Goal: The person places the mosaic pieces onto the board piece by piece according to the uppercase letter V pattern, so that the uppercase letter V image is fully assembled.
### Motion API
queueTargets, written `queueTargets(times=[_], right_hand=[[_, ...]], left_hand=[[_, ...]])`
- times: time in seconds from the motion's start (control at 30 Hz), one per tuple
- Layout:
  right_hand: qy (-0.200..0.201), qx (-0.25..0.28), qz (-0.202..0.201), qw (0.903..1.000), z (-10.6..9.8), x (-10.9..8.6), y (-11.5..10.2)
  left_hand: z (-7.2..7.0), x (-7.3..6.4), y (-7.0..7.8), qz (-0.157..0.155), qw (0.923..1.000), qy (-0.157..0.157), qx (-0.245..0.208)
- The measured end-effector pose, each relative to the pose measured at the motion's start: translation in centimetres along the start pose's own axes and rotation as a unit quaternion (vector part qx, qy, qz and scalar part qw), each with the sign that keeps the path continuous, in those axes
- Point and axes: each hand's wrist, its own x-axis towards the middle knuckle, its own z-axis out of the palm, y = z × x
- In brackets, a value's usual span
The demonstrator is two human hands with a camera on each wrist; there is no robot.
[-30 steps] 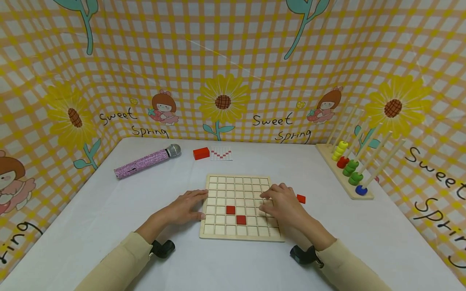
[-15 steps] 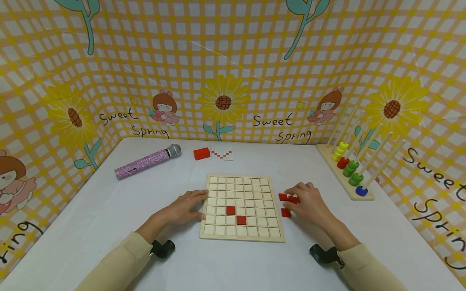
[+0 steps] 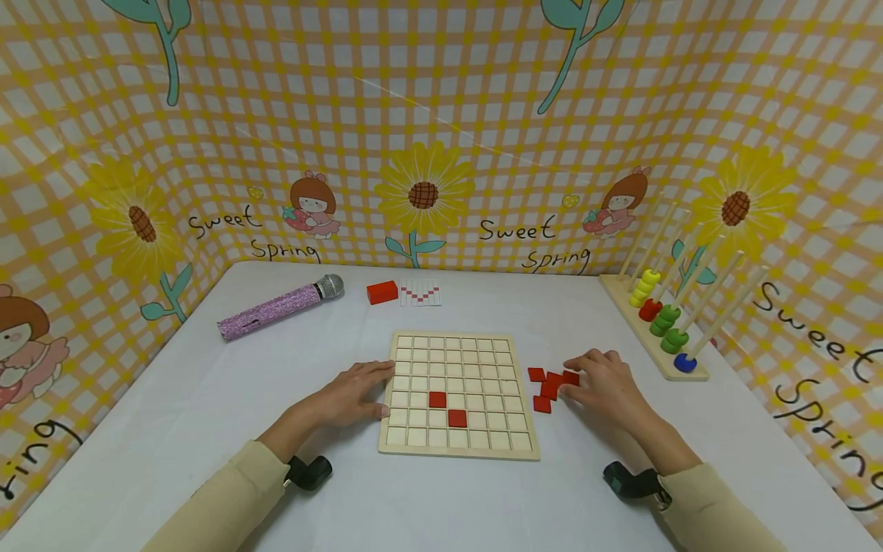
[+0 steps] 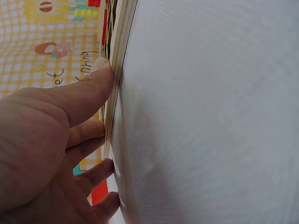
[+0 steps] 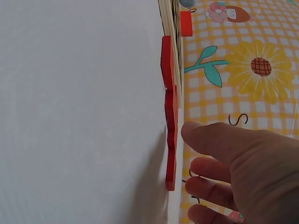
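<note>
A wooden grid board (image 3: 458, 448) lies on the white tablecloth, with one red square tile (image 3: 438, 399) and another red tile (image 3: 457, 418) in its cells. My left hand (image 3: 348, 395) rests at the board's left edge; in the left wrist view its thumb (image 4: 93, 91) touches the board's side. Just right of the board lie several loose red tiles (image 3: 551, 386). Over the rightmost of these is my right hand (image 3: 607, 387), fingers loosely bent. In the right wrist view its thumb (image 5: 210, 137) is just above the tiles, and no tile is between its fingers.
Behind the board are a red block (image 3: 382, 292) and a small pattern card (image 3: 420, 292). A glittery purple microphone (image 3: 276, 309) lies at the back left. On the right stands a bead stacker (image 3: 655, 333) with upright pegs. A checked cloth (image 3: 441, 115) surrounds the table's back and sides.
My right hand has moved right, from over the board's right side to the loose red tiles, more of which show now. The left hand has stayed at the board's edge.
</note>
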Motion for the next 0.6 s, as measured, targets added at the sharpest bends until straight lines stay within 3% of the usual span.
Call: queueTargets(times=[0.6], right_hand=[[-0.028,0.002,0.022,0.9994,-0.2,0.3,1.5]], left_hand=[[-0.1,0.0,0.1,0.003,1.0,0.0,-0.001]])
